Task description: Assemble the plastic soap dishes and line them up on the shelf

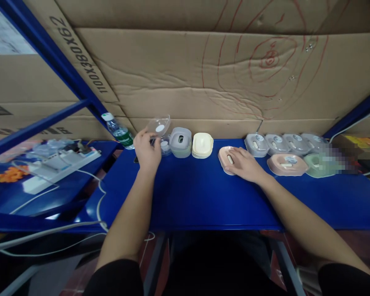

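Observation:
My left hand [147,150] pinches a clear plastic lid [159,126], lifted and tilted above a clear container base [165,147] at the back of the blue table [197,197]. My right hand [244,163] lies flat, fingers stretched, on a pink oval soap box [225,158]. Between the hands stand a grey soap box [180,142] and a cream soap box [202,145].
A row of grey boxes [277,143], a pink one [287,163] and a green one [316,164] lie at the right. A water bottle [119,131] leans at the back left. A power strip [60,163] with white cables sits on the left bench. Cardboard wall behind.

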Tool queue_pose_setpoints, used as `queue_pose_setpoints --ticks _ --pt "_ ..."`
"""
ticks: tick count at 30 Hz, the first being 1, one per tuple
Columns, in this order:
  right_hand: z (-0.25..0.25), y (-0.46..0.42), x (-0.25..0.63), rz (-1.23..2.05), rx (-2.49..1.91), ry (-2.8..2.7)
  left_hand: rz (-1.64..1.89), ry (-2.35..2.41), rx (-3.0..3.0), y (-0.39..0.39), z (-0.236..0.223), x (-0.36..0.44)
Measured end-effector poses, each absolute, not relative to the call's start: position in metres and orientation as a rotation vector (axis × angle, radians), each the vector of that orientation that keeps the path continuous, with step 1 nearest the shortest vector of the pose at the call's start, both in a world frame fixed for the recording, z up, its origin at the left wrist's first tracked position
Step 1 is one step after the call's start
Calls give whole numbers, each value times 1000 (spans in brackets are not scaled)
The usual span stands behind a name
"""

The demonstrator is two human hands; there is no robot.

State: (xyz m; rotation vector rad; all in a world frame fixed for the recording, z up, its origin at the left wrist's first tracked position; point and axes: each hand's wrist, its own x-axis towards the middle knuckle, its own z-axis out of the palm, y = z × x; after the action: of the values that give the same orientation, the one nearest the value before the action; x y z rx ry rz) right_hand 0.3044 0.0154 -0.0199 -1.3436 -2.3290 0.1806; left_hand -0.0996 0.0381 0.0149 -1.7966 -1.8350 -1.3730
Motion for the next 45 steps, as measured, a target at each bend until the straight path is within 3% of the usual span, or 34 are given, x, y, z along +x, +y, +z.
queue_pose_setpoints --ticks 8,35,39,45 --pt "-23 17 307 274 -1423 -2428 -1100 -2203 -1764 53 -10 -102" --pt "-19 16 302 219 -1369 -2367 -1170 -2520 -1667 54 -2 -96" --pt "-15 15 300 222 -1337 -2237 -1298 -2358 -1605 47 5 -92" --pt "-8 8 299 344 -1125 -2091 -1397 -1631 -1909 20 12 -54"
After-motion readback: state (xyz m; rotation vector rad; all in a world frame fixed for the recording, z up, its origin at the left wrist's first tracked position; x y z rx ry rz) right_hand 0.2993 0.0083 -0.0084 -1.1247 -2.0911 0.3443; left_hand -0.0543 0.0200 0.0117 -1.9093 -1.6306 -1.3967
